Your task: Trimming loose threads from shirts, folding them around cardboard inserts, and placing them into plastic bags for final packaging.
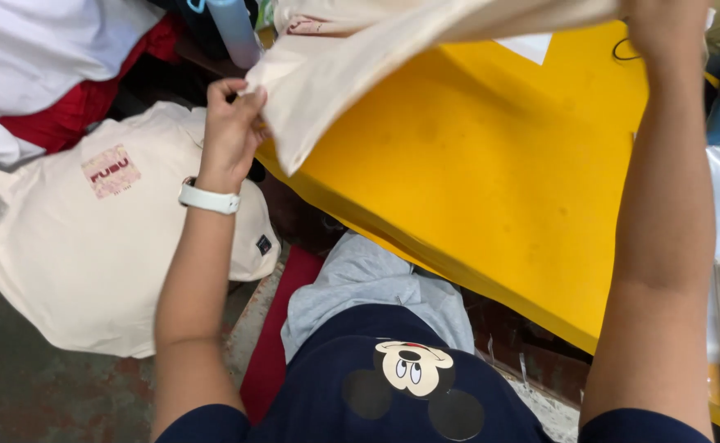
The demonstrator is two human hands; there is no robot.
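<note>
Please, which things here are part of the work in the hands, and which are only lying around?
In hand:
- cream cloth, gripped by left hand and right hand
- yellow board beneath it

Lying about:
- pile of cream garments
- red and white clothes
- blue bottle

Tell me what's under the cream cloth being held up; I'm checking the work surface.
A yellow table lies beneath the cream cloth. Whatever sits on its far end is covered.

Matt cream cloth bag [352, 57], smooth matt yellow tabletop [499, 172], glossy white plastic wristband [209, 198], rough concrete floor [40, 394]
</note>
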